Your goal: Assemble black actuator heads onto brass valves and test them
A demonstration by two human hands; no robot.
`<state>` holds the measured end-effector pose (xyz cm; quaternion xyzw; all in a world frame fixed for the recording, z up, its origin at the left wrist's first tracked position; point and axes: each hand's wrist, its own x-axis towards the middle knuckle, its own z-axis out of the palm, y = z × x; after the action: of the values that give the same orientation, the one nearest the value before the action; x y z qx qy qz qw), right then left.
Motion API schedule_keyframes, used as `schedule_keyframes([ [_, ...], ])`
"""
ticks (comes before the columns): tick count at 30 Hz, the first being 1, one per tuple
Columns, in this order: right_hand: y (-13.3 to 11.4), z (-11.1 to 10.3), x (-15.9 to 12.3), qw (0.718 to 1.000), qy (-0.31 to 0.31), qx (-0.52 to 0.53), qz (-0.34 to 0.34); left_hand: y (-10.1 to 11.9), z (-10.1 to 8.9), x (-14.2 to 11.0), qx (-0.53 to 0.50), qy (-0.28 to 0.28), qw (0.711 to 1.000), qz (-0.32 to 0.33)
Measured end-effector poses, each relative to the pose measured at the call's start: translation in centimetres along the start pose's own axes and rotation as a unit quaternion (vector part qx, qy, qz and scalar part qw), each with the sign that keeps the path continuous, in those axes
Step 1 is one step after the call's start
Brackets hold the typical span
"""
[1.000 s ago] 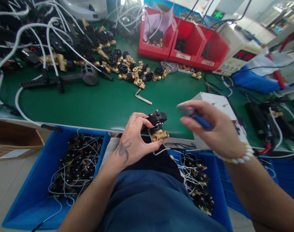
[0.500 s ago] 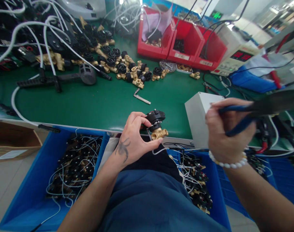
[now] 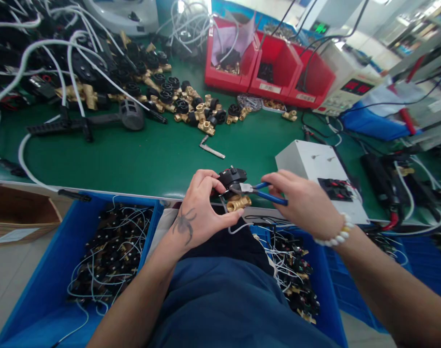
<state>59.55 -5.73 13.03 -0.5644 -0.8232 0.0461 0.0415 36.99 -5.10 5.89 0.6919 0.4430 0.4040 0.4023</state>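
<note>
The pliers (image 3: 246, 188) are at the valve (image 3: 238, 204), by the near edge of the bench (image 3: 144, 166).
I have the left hand (image 3: 200, 205) gripping the valve and the right hand (image 3: 302, 200) closed round the pliers, their nose at its neck (whether the jaws bite, I can't tell). From the valve, bare bench opens at 10 o'clock, a key (image 3: 212, 150) lies at 11 and bins (image 3: 224, 77) stand at 1; the box (image 3: 303, 162) sits just beside the right hand, between 2 and 3, and crates (image 3: 42, 290) lie below the edge at 8 and between 4 and 5. Half a second ago the pliers pointed off toward 3; the left hand has hardly moved.
</note>
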Motion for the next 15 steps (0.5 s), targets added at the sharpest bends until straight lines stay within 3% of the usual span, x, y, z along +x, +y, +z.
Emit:
schedule_keyframes([
  [2,-0.01,-0.40,0.07,0.990,0.126,0.054,0.032,0.04,-0.01,0.05,0.003,0.001,1.000,0.003],
  [4,-0.16,-0.54,0.04,0.947,0.284,0.119,0.092,0.08,0.00,0.12,0.003,-0.002,1.000,0.006],
  [5,-0.23,-0.46,0.00,0.937,0.307,0.131,0.103,0.08,0.01,0.16,0.003,-0.004,1.000,0.006],
  [6,-0.28,-0.32,-0.05,0.948,0.275,0.127,0.098,0.06,0.03,0.18,0.003,-0.006,1.000,0.007],
  [8,-0.24,-0.07,-0.12,0.990,0.103,0.081,0.046,0.00,0.08,0.22,0.003,-0.008,1.000,0.007],
  [9,-0.17,-0.04,-0.14,0.998,0.023,0.052,0.021,-0.04,0.11,0.22,0.003,-0.007,1.000,0.007],
  [10,-0.09,-0.08,-0.14,0.999,-0.024,0.035,0.008,-0.07,0.13,0.22,0.003,-0.007,1.000,0.006],
  [11,-0.01,-0.16,-0.12,0.999,-0.012,0.033,0.009,-0.08,0.14,0.23,0.003,-0.006,1.000,0.005],
  [13,0.10,-0.28,-0.09,0.986,0.139,0.079,0.040,-0.07,0.13,0.26,0.002,-0.008,1.000,0.003],
  [15,0.12,-0.14,-0.06,0.941,0.301,0.131,0.081,-0.03,0.11,0.33,0.002,-0.011,1.000,0.003],
])
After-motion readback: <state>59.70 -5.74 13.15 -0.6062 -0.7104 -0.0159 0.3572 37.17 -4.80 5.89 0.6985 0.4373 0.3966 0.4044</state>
